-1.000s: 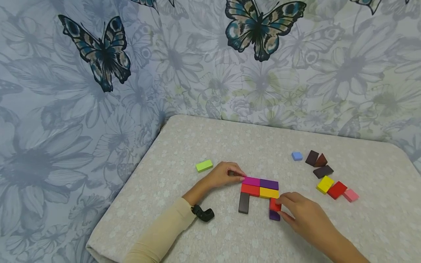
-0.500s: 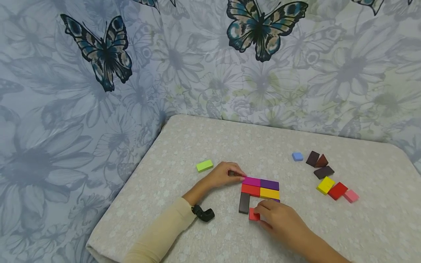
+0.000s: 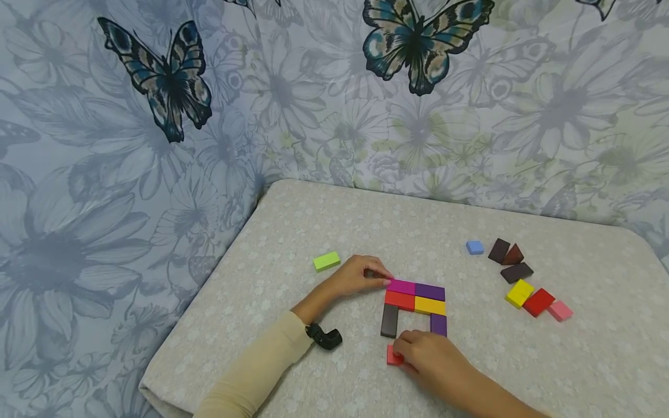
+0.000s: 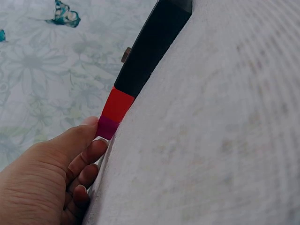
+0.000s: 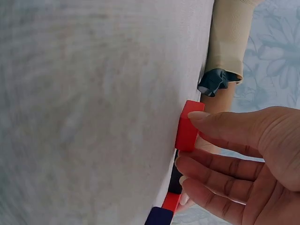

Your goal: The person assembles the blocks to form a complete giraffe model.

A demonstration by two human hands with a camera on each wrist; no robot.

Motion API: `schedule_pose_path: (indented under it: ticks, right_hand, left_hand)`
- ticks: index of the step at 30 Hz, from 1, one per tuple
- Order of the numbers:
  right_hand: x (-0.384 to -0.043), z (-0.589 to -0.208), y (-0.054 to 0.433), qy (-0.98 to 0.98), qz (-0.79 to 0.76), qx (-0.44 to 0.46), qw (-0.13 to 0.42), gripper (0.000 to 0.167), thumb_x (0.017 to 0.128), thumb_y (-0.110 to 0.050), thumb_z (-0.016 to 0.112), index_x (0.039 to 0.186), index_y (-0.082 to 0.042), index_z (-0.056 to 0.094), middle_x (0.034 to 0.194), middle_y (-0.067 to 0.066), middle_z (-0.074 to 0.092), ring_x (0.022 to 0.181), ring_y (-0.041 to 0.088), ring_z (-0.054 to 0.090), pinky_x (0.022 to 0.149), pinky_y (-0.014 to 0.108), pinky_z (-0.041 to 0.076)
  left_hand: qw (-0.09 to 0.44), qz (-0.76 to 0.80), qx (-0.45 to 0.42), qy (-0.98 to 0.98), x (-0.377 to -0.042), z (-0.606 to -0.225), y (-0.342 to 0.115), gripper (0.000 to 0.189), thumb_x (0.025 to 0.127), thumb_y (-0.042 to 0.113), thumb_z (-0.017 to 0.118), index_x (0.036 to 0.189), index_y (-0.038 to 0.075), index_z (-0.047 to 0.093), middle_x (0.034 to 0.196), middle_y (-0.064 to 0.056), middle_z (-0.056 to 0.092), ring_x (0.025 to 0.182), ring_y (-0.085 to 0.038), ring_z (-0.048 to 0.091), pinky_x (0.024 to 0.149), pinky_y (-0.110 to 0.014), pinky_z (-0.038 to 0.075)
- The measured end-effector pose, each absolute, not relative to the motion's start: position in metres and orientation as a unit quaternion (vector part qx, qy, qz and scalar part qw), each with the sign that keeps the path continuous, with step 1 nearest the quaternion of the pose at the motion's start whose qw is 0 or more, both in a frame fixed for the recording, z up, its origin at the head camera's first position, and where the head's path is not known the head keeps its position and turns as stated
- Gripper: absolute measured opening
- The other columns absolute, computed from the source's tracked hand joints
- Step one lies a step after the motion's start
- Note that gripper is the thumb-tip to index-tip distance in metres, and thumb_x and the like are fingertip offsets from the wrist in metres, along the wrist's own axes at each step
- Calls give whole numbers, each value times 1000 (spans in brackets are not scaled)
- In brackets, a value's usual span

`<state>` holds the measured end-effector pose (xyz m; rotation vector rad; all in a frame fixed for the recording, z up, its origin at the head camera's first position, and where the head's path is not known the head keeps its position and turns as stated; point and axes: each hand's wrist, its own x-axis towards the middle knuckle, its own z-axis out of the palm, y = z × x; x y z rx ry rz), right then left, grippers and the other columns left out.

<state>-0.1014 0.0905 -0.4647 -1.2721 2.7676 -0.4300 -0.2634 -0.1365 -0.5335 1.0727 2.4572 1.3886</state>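
The right hand (image 3: 432, 356) closely pinched a red block (image 3: 393, 355) at its nine o'clock, near a grey block's (image 3: 389, 320) six o'clock; the left hand (image 3: 356, 274) pinched a magenta block (image 3: 401, 287).

No lettering, numbers or brand names can be read on the colored blocks (image 3: 430, 305). The black wrist device (image 3: 325, 338) and patterned wall (image 3: 334, 128) likewise show no legible text.
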Motion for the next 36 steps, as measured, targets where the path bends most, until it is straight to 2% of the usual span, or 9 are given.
schedule_pose_path:
  ticks: [3,9,31,36]
  right_hand:
    - [-102,-467,90,904,-138,-405,23,20,81,-18,87,92,-16,70,94,-3,62,71,6,53,66,25,53]
    - [-107,-469,88,907,-163,-385,41,21,83,-17,85,87,-18,65,81,-10,55,64,3,44,59,21,45]
    - [-114,-473,83,901,-177,-396,18,22,80,-12,87,87,-17,67,78,-13,60,65,-2,48,61,20,48]
    - [-114,-471,87,902,-176,-394,28,21,81,-16,87,94,-15,70,82,-11,65,68,-2,52,64,23,51]
  left_hand:
    - [57,460,356,811,-264,-533,-137,16,91,19,79,107,16,81,92,11,72,78,-7,55,69,-24,46]
    - [51,455,359,813,-265,-532,-136,16,91,19,79,107,16,81,93,11,72,79,-6,56,69,-24,45]
    - [51,456,359,813,-264,-534,-136,17,91,20,79,107,16,81,93,12,72,79,-5,55,69,-23,44]
    - [52,457,357,813,-262,-533,-136,16,91,20,79,106,16,81,93,12,72,78,-5,55,69,-23,44]
